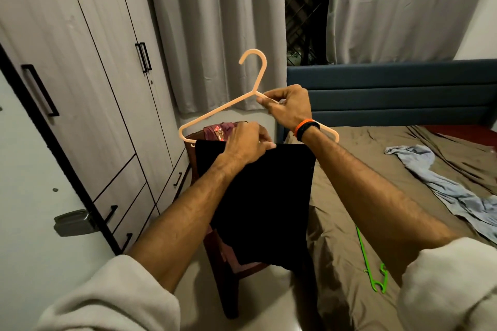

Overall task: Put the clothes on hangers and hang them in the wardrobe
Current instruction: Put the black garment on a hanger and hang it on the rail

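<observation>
A pale peach plastic hanger point(215, 111) is held up in front of me, hook upward. My right hand point(287, 106) grips its right shoulder arm just below the neck. A black garment point(263, 201) is folded over the hanger's bottom bar and hangs straight down. My left hand point(248, 144) pinches the garment's top edge at the bar. The grey wardrobe point(88, 83) stands on the left with its doors closed. A light blue garment point(441, 183) lies crumpled on the bed, and a green hanger point(372, 269) rests near the bed's edge.
A dark wooden chair point(228, 285) with a maroon patterned cloth point(217, 131) stands behind the black garment, between wardrobe and bed. The bed point(349, 223) with a brown sheet fills the right side, blue headboard point(390, 94) behind. Grey curtains point(215, 21) hang at the back.
</observation>
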